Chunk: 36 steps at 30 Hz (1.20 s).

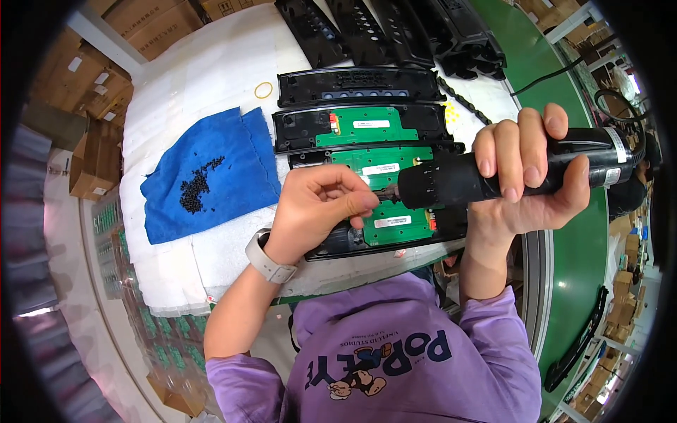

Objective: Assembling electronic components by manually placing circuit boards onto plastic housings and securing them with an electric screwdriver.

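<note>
My right hand is wrapped round a black electric screwdriver, held level with its tip pointing left. At that tip, the thumb and forefinger of my left hand are pinched together; whatever is between them is too small to make out. Both hands are above black plastic housings fitted with green circuit boards, which carry white labels. Farther back lies another black housing with a green board in it. Left of my hands, a pile of small black screws rests on a blue cloth.
More black housings lie at the far side of the white-covered table. A yellow rubber band is near the cloth. The screwdriver's cord runs off right, past a green surface. Cardboard boxes stand at the left.
</note>
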Available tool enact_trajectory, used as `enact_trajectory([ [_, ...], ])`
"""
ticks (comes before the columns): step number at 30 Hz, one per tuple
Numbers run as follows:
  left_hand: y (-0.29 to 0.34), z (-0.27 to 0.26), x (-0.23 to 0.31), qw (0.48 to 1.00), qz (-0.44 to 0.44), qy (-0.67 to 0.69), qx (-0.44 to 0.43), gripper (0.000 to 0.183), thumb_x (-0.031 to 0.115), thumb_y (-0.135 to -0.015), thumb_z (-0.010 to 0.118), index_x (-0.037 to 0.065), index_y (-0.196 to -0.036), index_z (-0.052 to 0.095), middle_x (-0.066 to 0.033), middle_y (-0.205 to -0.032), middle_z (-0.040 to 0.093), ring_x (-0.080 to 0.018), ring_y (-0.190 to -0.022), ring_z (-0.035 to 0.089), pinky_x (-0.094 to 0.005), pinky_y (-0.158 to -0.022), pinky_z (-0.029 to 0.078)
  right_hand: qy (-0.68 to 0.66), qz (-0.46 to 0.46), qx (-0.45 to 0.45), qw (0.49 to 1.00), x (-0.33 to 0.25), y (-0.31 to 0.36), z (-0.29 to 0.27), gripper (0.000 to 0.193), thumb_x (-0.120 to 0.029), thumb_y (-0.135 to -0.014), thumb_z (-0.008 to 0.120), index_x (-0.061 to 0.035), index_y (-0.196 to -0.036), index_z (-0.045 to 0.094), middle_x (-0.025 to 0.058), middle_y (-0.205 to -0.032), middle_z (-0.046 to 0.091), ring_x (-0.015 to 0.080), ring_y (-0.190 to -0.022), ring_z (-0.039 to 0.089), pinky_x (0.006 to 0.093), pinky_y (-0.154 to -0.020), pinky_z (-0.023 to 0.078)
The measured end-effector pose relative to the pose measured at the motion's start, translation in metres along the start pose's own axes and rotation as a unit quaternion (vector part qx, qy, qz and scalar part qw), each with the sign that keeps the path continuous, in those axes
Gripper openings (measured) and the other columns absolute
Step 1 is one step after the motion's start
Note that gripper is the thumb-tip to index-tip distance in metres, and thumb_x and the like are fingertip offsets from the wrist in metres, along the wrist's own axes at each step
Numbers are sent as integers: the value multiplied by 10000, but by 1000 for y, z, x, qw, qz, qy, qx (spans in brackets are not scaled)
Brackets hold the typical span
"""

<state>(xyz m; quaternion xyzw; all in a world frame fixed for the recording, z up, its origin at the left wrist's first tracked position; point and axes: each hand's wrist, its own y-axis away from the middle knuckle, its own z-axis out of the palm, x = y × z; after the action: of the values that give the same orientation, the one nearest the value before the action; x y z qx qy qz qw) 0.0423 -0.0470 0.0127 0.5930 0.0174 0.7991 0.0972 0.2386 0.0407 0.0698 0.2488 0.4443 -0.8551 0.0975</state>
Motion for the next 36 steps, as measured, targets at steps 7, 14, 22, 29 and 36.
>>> enact_trajectory([
  [7, 4, 8, -3, 997, 10, -82, 3, 37, 7, -779, 643, -30, -778, 637, -53, -695, 631, -63, -566, 570, -178, -530, 461, 29, 31, 70, 997, -1, 1, 13, 324, -291, -874, 485, -25, -1059, 463, 1, -665, 455, 106, -500, 453, 313, -611, 403],
  [14, 3, 12, -5, 990, 42, -131, 9, 29, -1, -757, 656, -17, -748, 634, -23, -661, 626, -49, -560, 562, -172, -520, 444, 44, 4, 167, 985, 0, 5, 12, 299, -266, -889, 416, -34, -1043, 522, 29, -610, 469, 134, -434, 431, 327, -523, 415],
  [22, 2, 9, 1, 981, 117, -154, 35, 171, 14, -693, 694, 2, -841, 608, -43, -772, 620, -93, -696, 588, -211, -604, 460, -3, -15, 227, 974, -1, 6, 9, 284, -261, -886, 422, -46, -1038, 530, 22, -602, 461, 130, -426, 420, 325, -497, 409],
  [29, 21, -57, 50, 639, 185, -679, 310, 271, 201, -748, 693, -9, -888, 597, -126, -828, 586, -276, -748, 579, -341, -672, 454, 255, 85, 96, 958, -42, 23, -9, 291, -233, -802, 549, -9, -948, 435, -1, -539, 412, 92, -373, 397, 249, -418, 365],
  [36, 56, -114, 32, 574, 24, -759, 307, 195, 162, -744, 672, 7, -841, 605, -123, -789, 567, -305, -761, 544, -365, -653, 436, 292, 93, 154, 939, -42, 27, -12, 275, -199, -784, 548, -1, -936, 433, 8, -533, 402, 96, -371, 394, 246, -402, 345],
])
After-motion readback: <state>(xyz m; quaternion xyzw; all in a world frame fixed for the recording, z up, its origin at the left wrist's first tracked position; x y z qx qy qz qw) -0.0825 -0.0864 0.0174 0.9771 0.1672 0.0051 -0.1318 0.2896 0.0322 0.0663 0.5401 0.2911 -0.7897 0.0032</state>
